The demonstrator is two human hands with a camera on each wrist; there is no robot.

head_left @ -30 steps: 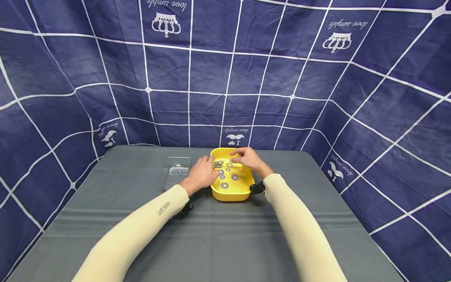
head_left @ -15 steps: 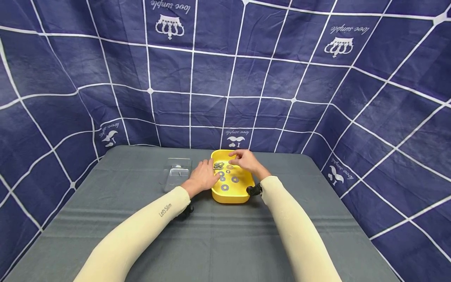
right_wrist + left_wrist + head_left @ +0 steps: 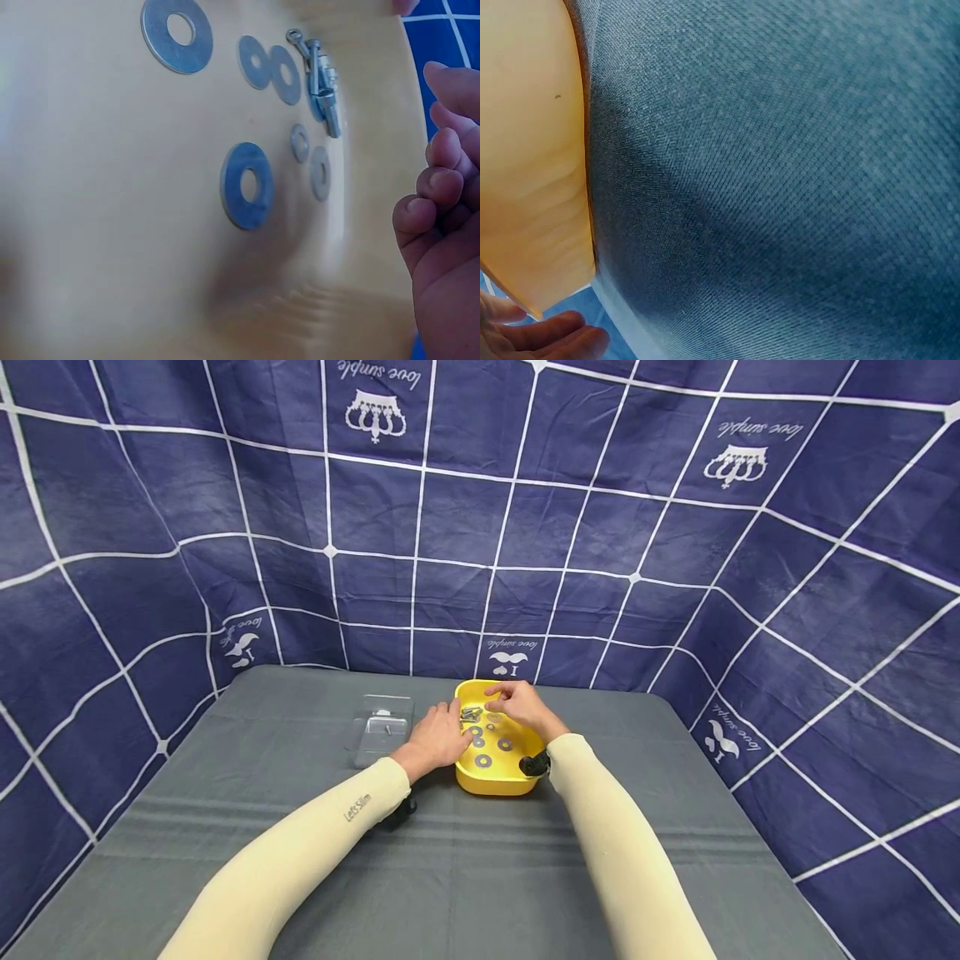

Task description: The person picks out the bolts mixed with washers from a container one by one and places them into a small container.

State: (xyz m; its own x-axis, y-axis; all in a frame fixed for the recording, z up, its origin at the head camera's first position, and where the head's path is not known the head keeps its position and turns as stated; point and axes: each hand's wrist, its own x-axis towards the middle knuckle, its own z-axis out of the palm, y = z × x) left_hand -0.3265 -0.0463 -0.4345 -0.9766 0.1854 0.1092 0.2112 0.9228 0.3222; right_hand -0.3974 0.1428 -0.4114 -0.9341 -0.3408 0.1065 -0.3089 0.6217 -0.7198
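Setting: a draped tabletop work nook; whether it stands in a home, lab or workshop cannot be determined. Clock face laid flat, person at 6. Blue curtain (image 3: 450,510), white-gridded, with upside-down "love simple" print, encloses the view from about 9 through 12 to 3. Table (image 3: 480,877) wears grey cloth. Bench-type contents: yellow tray (image 3: 495,787) at 12 with loose washers (image 3: 247,216) and bolts (image 3: 314,67); clear plastic box (image 3: 372,749) at 11.
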